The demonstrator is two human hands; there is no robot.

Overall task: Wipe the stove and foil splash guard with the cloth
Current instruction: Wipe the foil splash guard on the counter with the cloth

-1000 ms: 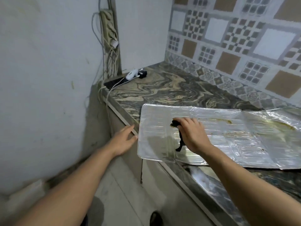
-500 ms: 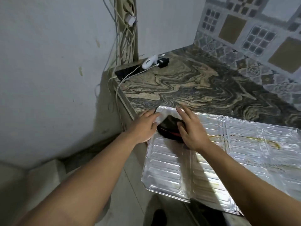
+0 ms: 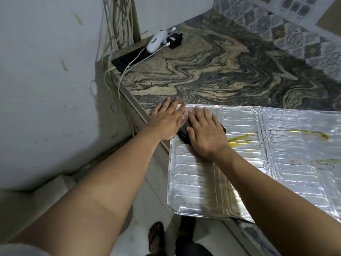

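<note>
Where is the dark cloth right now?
The cloth is under the right hand, pressed flat on the far left corner of the foil splash guard, right beside the left hand.

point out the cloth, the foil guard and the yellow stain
cloth (image 3: pixel 183 133), head view, dark edge showing between the hands
foil guard (image 3: pixel 199 183), head view, clean ribbed panel
yellow stain (image 3: pixel 238 139), head view, thick left end

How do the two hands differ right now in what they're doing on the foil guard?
The right hand lies flat on the dark cloth, pressing it onto the foil splash guard; the left hand covers no cloth and rests at the guard's near-left corner, partly on the marble counter. The right hand sits fully over the foil; the left straddles its edge. Both are palm-down with fingers extended.
</note>
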